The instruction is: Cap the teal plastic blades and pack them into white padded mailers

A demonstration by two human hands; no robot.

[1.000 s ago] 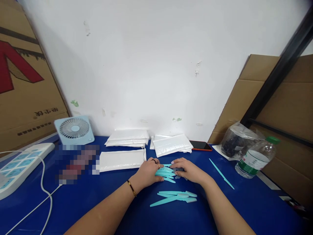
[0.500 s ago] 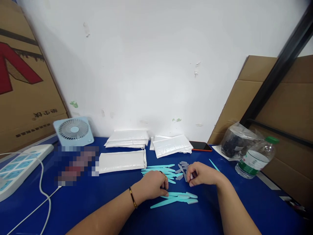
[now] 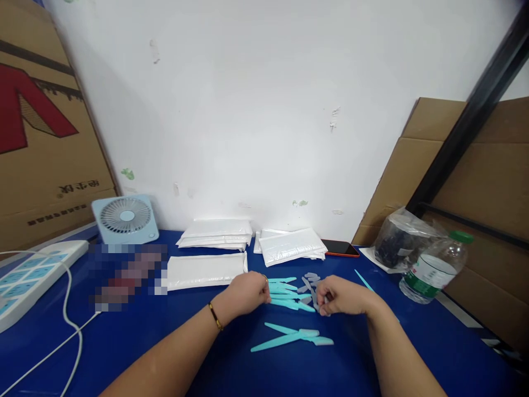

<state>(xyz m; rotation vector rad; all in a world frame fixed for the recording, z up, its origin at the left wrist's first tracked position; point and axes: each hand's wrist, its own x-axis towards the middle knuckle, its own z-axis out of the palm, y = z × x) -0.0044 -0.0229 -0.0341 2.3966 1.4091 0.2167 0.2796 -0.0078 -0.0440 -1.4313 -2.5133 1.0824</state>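
My left hand (image 3: 248, 292) is closed in a pinch on the handle end of a turquoise eyebrow razor (image 3: 291, 305), whose blade end points right. Beyond it lies a loose pile of similar razors (image 3: 283, 288), partly hidden by that hand. My right hand (image 3: 336, 296) has its fingers pressed together around a small translucent blade cover (image 3: 324, 312), mostly hidden, close to the held razor's tip. Several loose translucent covers (image 3: 311, 275) lie just left of that hand. Nearer me, two razors (image 3: 285, 337) with pale covers on their blade ends lie crossed.
White padded mailers (image 3: 206, 271) lie singly and in stacks near the wall. A phone (image 3: 341, 248), a bottle (image 3: 432, 270) and a bagged dark item (image 3: 390, 242) stand right. One razor (image 3: 363, 280) lies apart. At left are a fan (image 3: 127, 220), power strip (image 3: 41, 275) and white cable (image 3: 68, 325).
My left hand has moved away from me and slightly left, taking one razor from the front group toward my right hand. My right hand has hardly moved.
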